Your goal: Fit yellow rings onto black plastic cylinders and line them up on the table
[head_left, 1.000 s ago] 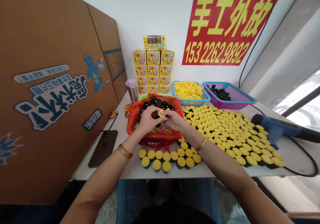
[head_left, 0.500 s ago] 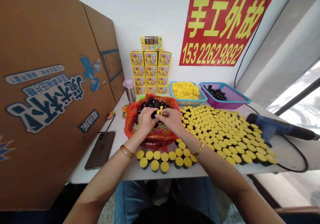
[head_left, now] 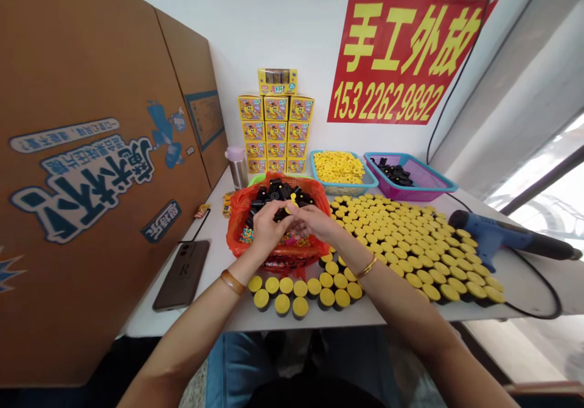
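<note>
My left hand [head_left: 269, 228] and my right hand [head_left: 314, 221] meet at the fingertips above a red plastic bag [head_left: 237, 241]. A small yellow ring [head_left: 293, 201] stands up at their fingertips, partly hidden by my fingers. The bag holds a heap of black pieces [head_left: 274, 194] and multicoloured candies [head_left: 247, 235]. Rows of black cylinders with yellow tops [head_left: 401, 238] cover the table to the right, and a smaller group [head_left: 301, 287] stands just below my wrists.
Behind the bag are a teal basket of yellow rings [head_left: 340, 168], a purple basket of black pieces [head_left: 410, 177], stacked yellow boxes [head_left: 276, 131] and a steel flask [head_left: 236, 169]. A phone [head_left: 182, 274] lies left, beside a cardboard panel [head_left: 91, 152]. A blue corded glue gun [head_left: 495, 238] lies right.
The yellow ring has turned from lying flat to standing more edge-on between my fingertips. My hands remain over the bag, and the view has shifted slightly.
</note>
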Demonstrator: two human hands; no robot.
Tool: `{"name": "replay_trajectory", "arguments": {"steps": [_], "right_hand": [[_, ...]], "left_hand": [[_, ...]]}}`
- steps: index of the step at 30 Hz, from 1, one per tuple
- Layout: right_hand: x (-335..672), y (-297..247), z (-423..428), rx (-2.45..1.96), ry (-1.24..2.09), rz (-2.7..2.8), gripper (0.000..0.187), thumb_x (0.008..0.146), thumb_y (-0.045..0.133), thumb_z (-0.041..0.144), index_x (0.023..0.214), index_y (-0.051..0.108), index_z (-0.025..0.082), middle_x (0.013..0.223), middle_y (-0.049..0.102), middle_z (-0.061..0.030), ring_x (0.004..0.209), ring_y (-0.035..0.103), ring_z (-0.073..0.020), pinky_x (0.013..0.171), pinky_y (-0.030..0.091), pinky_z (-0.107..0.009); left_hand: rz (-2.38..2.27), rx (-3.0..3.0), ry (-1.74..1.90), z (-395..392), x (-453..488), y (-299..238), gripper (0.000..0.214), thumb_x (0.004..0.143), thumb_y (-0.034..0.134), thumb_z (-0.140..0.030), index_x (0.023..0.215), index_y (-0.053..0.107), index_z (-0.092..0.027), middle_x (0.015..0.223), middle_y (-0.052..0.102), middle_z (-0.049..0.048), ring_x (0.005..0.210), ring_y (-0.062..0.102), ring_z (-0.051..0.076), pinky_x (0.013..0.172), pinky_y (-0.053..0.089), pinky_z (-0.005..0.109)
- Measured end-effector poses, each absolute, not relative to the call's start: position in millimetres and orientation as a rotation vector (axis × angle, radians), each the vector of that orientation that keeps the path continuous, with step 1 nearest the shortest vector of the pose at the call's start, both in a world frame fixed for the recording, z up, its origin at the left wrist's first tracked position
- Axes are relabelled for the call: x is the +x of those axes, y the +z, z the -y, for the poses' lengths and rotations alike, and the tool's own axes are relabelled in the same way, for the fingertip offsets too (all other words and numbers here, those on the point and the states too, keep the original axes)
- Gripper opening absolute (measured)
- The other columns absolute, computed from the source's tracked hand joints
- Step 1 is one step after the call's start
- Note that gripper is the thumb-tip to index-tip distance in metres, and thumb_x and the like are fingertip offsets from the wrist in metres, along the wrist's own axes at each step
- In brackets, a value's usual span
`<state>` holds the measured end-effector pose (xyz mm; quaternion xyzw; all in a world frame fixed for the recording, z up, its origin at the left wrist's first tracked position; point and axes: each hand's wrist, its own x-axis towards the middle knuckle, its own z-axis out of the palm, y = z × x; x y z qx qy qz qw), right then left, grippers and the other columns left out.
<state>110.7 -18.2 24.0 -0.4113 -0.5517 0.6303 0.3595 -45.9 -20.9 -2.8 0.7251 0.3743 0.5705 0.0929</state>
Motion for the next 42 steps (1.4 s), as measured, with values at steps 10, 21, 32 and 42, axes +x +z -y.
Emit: {"name": "replay_trajectory", "arguments": {"steps": [10, 21, 32, 42], "right_hand": [[91.6, 19.1, 23.3, -0.864, 1.577, 1.096, 0.027, 0.06, 0.073, 0.039, 0.067, 0.056, 0.02, 0.049, 0.036, 0.0077, 0.045, 0.028, -0.0077, 0.042, 0.022, -0.023], [108.9, 22.1, 24.7, -0.984, 1.82, 1.239, 0.052, 0.071, 0.063, 0.071, 0.07, 0.058, 0.02, 0.054, 0.049, 0.0026, 0.045, 0.04, -0.0087, 0.04, 0.032, -0.023], [107.1, 24.6, 21.5, -0.847, 1.642, 1.393, 0.054, 0.081, 0.054, 0.069, 0.093, 0.065, 0.018, 0.069, 0.064, -0.0032, 0.054, 0.056, -0.0137, 0.052, 0.045, -0.027], [133.7, -1.2, -3.2, -1.112, 1.057, 1.893, 0.006, 0.075, 0.066, 0.021, 0.075, 0.07, 0.017, 0.067, 0.065, -0.0013, 0.058, 0.056, -0.0122, 0.057, 0.045, -0.026]], "left_hand": [[-0.685, 1.846, 1.232, 14.5, -52.0, 21.5, 0.054, 0.068, 0.082, -0.041, 0.115, 0.069, -0.016, 0.105, 0.072, 0.0102, 0.09, 0.068, 0.022, 0.08, 0.057, 0.037], [-1.003, 2.163, 1.458, 27.0, -54.6, 19.9, 0.029, 0.075, 0.076, -0.025, 0.102, 0.068, -0.019, 0.089, 0.074, 0.003, 0.079, 0.068, 0.017, 0.075, 0.053, 0.03], [-1.051, 2.084, 1.534, 37.4, -67.7, 34.7, 0.037, 0.079, 0.069, -0.023, 0.116, 0.064, -0.021, 0.112, 0.071, 0.0076, 0.097, 0.068, 0.02, 0.085, 0.053, 0.033], [-1.828, 1.928, 0.947, 153.8, -161.5, -44.3, 0.028, 0.08, 0.065, -0.035, 0.105, 0.066, -0.023, 0.082, 0.072, 0.0009, 0.058, 0.062, 0.018, 0.059, 0.05, 0.029]]}}
